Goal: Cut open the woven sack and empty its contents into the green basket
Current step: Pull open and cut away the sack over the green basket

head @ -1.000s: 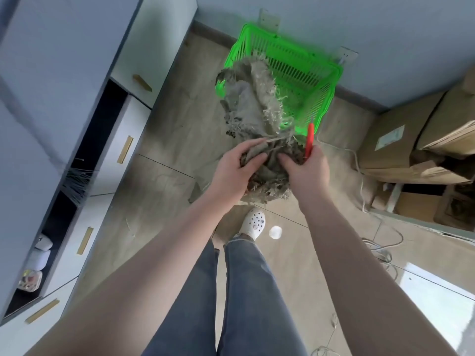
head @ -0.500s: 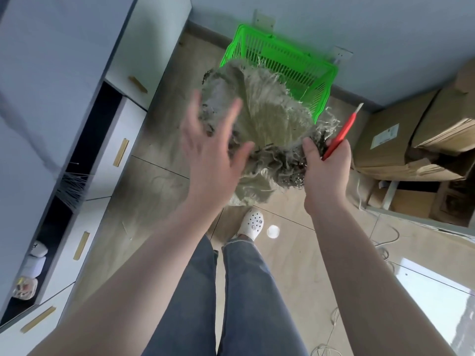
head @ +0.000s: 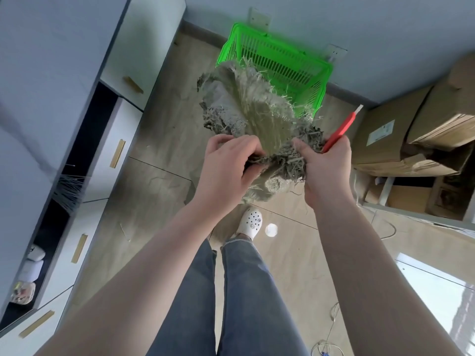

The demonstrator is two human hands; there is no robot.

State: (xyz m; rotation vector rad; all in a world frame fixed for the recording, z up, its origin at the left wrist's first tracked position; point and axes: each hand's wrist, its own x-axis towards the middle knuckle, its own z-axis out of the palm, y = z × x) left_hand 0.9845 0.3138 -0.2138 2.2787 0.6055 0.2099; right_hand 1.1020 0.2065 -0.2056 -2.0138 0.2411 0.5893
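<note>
A frayed, greyish woven sack (head: 253,109) hangs in the air in front of me, its ragged far end over the near rim of the green basket (head: 277,60). The basket stands on the floor against the far wall. My left hand (head: 226,165) grips the sack's near edge on the left. My right hand (head: 325,168) grips the near edge on the right and also holds a red utility knife (head: 341,129), whose tip points up and away. What is inside the sack is hidden.
White cabinets with drawers (head: 108,160) run along the left. Cardboard boxes (head: 416,129) are stacked at the right. Cables (head: 331,348) lie on the floor near my right side. My foot in a white clog (head: 250,223) stands below the sack.
My left hand, spread open in the air half a second ago, has come down and taken hold of the sack's near edge again. The sack has spread wider since a second ago.
</note>
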